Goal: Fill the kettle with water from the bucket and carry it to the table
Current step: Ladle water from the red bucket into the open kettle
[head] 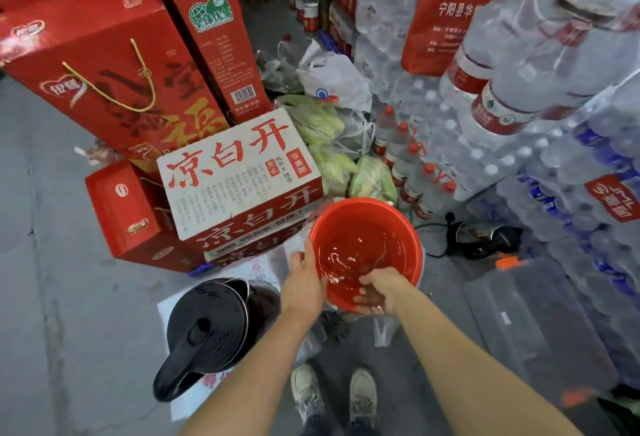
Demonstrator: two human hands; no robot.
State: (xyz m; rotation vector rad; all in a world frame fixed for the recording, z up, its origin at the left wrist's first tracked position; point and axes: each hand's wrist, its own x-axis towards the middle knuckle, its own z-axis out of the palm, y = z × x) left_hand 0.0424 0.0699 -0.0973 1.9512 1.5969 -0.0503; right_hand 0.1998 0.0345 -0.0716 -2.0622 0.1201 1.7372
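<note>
Grey concrete floor (pixel 52 262) runs through a storeroom crowded with cartons and bottled water. Nearest the camera, the person's two pale shoes (pixel 334 397) stand on it. Just left of them, the black kettle (pixel 207 324) sits on a white sheet of paper, its lid tipped up and its handle pointing toward the viewer; what it holds cannot be told. Beyond it, the left hand (pixel 301 283) grips the near-left rim of the red bucket (pixel 408 227), fingers curled over the edge. The right hand (pixel 377 291) clasps the near rim, fingertips dipping inside. Rippling water fills the bucket's lower part. Behind stands a white-topped carton (pixel 239 172) with red characters, then bagged greens (pixel 329 144), red gift boxes (pixel 104 64) and shrink-wrapped water bottles (pixel 502 96).
</note>
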